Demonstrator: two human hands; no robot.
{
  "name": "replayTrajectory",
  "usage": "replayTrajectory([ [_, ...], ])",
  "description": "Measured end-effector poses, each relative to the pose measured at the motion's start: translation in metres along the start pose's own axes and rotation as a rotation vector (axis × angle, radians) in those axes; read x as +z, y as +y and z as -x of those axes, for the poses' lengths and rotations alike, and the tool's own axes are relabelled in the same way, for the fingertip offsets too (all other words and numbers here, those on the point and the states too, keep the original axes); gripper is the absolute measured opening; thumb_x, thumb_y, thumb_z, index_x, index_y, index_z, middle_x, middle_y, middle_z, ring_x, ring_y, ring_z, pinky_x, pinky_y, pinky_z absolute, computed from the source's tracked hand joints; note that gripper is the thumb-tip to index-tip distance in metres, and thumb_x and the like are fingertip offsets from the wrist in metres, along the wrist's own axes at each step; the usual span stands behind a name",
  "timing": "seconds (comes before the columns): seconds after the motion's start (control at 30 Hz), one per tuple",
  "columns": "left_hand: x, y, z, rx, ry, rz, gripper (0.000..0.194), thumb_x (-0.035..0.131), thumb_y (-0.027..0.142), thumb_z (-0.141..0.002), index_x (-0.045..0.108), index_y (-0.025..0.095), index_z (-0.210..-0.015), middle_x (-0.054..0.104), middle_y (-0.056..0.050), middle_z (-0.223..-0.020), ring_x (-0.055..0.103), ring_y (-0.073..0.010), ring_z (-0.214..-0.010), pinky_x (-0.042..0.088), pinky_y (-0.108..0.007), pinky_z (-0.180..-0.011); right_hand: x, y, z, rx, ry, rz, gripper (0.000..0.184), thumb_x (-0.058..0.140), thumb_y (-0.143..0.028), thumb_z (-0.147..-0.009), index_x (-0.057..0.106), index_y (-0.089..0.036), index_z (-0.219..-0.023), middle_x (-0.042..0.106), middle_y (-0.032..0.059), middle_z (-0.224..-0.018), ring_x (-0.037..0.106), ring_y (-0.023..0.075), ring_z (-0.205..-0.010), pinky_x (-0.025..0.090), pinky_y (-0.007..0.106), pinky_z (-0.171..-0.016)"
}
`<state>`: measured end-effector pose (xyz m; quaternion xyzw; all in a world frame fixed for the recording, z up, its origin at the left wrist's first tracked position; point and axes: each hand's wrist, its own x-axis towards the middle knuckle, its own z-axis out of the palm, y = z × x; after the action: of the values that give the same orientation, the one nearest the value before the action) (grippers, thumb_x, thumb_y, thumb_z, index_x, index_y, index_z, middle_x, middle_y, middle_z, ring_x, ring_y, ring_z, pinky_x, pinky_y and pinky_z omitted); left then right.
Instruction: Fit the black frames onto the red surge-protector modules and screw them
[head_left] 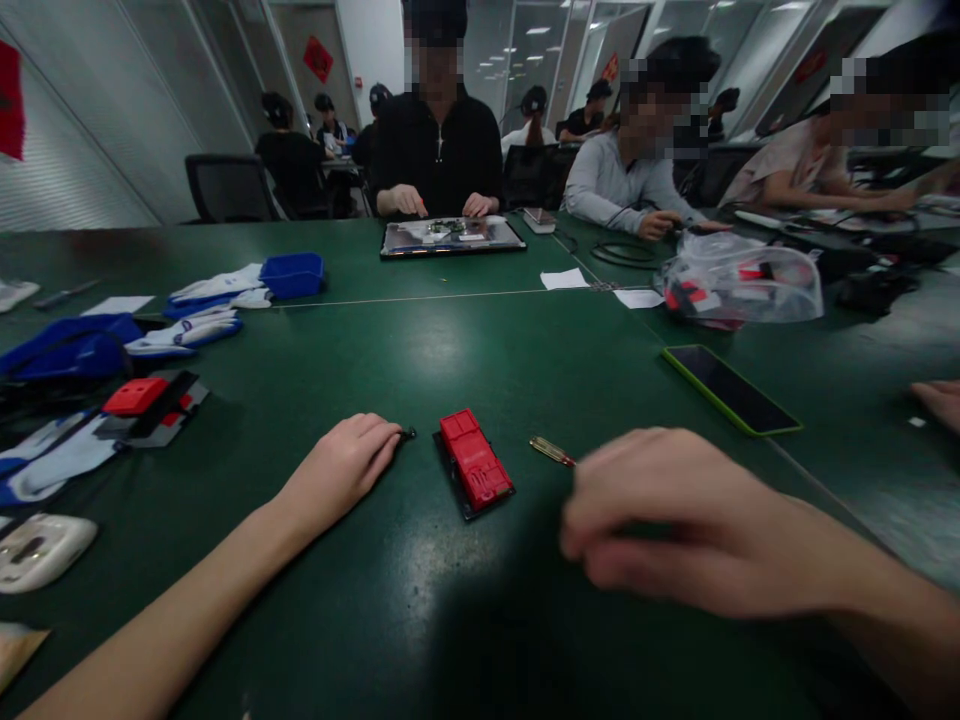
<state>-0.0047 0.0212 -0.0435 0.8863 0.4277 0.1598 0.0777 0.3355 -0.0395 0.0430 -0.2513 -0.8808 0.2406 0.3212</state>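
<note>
A red block-shaped device on a black base (475, 468) lies on the green table (465, 330) in front of me. My left hand (341, 472) rests on the table just left of it, fingers curled, with a small dark part (407, 434) at its fingertips. My right hand (675, 525) hovers to the right of the device, blurred by motion, fingers bent. A small screwdriver (553, 451) with a yellowish and red handle lies between the device and my right hand.
A phone in a green case (729, 389) lies at the right. Gloves (195, 330), a blue tray (293, 274), a second red device (136, 396) and a white object (37, 548) sit at the left. Across the table people work over a metal tray (450, 236); a clear plastic bag (739, 280) lies nearby.
</note>
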Motion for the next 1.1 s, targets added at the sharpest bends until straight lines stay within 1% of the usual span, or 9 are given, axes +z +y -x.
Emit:
replayTrajectory([
  [0.03,0.000,-0.001,0.000,-0.001,0.012,0.013,0.038,0.038,0.033,-0.104,0.071,0.014,-0.107,0.072,-0.012,-0.100,0.068,-0.0249,-0.093,0.055,-0.040,-0.087,0.012,0.005,-0.006,0.017,-0.066,-0.014,0.020,0.059,-0.035,-0.102,0.075,-0.025,-0.095,0.072,-0.0002,-0.077,0.064,0.0118,-0.063,0.049,0.022,-0.062],
  [0.07,-0.001,0.000,-0.001,-0.006,0.026,0.035,0.036,0.039,0.032,-0.104,0.071,0.014,-0.103,0.071,-0.011,-0.096,0.068,-0.0236,-0.089,0.055,-0.038,-0.084,0.022,0.012,-0.010,0.055,-0.071,0.004,0.020,0.055,-0.031,-0.104,0.073,-0.022,-0.102,0.074,0.0024,-0.086,0.066,0.0126,-0.070,0.051,0.022,-0.067],
  [0.17,-0.003,0.009,-0.001,-0.026,0.110,0.145,0.028,0.046,0.030,-0.102,0.069,0.015,-0.095,0.069,-0.007,-0.088,0.066,-0.0195,-0.080,0.053,-0.031,-0.076,0.038,0.034,-0.012,0.101,-0.016,0.120,0.018,0.056,-0.028,-0.102,0.069,-0.018,-0.111,0.073,0.0058,-0.094,0.065,0.0149,-0.076,0.051,0.026,-0.071],
  [0.3,-0.001,0.038,-0.001,-0.065,0.253,0.292,0.025,0.048,0.027,-0.101,0.066,0.016,-0.089,0.066,-0.003,-0.078,0.063,-0.0157,-0.070,0.049,-0.027,-0.068,0.046,0.040,-0.014,0.087,0.011,0.096,0.024,0.057,-0.028,-0.102,0.064,-0.016,-0.121,0.071,0.0071,-0.099,0.064,0.0164,-0.083,0.052,0.029,-0.078],
  [0.47,0.008,0.064,-0.003,-0.124,0.276,0.439,0.025,0.048,0.028,-0.100,0.067,0.017,-0.088,0.068,0.000,-0.070,0.059,-0.0129,-0.057,0.047,-0.025,-0.060,0.048,0.036,-0.024,0.090,-0.036,0.033,0.033,0.056,-0.026,-0.103,0.059,-0.016,-0.133,0.070,0.0053,-0.097,0.064,0.0153,-0.080,0.052,0.028,-0.079],
  [0.67,0.010,0.087,-0.012,-0.185,0.327,0.591,0.027,0.050,0.031,-0.100,0.070,0.017,-0.088,0.072,-0.001,-0.073,0.062,-0.0130,-0.059,0.049,-0.023,-0.059,0.053,0.036,-0.026,0.143,0.016,-0.051,0.025,0.060,-0.027,-0.100,0.069,-0.017,-0.121,0.070,0.0033,-0.089,0.062,0.0137,-0.073,0.050,0.026,-0.072],
  [0.8,0.015,0.099,-0.011,-0.167,0.319,0.664,0.025,0.054,0.030,-0.098,0.076,0.018,-0.096,0.075,-0.002,-0.074,0.062,-0.0130,-0.056,0.050,-0.024,-0.058,0.057,0.037,-0.026,0.262,0.058,-0.221,0.021,0.063,-0.030,-0.097,0.074,-0.017,-0.110,0.074,0.0042,-0.091,0.066,0.0149,-0.077,0.050,0.025,-0.069],
  [0.93,0.017,0.098,-0.005,-0.130,0.324,0.614,0.024,0.060,0.029,-0.093,0.077,0.017,-0.104,0.078,-0.006,-0.084,0.068,-0.0174,-0.066,0.053,-0.027,-0.063,0.057,0.044,-0.021,0.410,0.093,-0.500,0.019,0.068,-0.033,-0.092,0.075,-0.018,-0.100,0.075,0.0029,-0.087,0.069,0.0156,-0.076,0.054,0.026,-0.067],
  [1.1,0.018,0.093,-0.005,-0.142,0.335,0.621,0.022,0.060,0.026,-0.091,0.078,0.018,-0.100,0.076,-0.005,-0.084,0.068,-0.0178,-0.069,0.053,-0.029,-0.065,0.059,0.051,-0.014,0.429,0.145,-0.528,0.018,0.070,-0.031,-0.090,0.076,-0.018,-0.101,0.076,0.0037,-0.092,0.070,0.0169,-0.080,0.056,0.028,-0.072],
])
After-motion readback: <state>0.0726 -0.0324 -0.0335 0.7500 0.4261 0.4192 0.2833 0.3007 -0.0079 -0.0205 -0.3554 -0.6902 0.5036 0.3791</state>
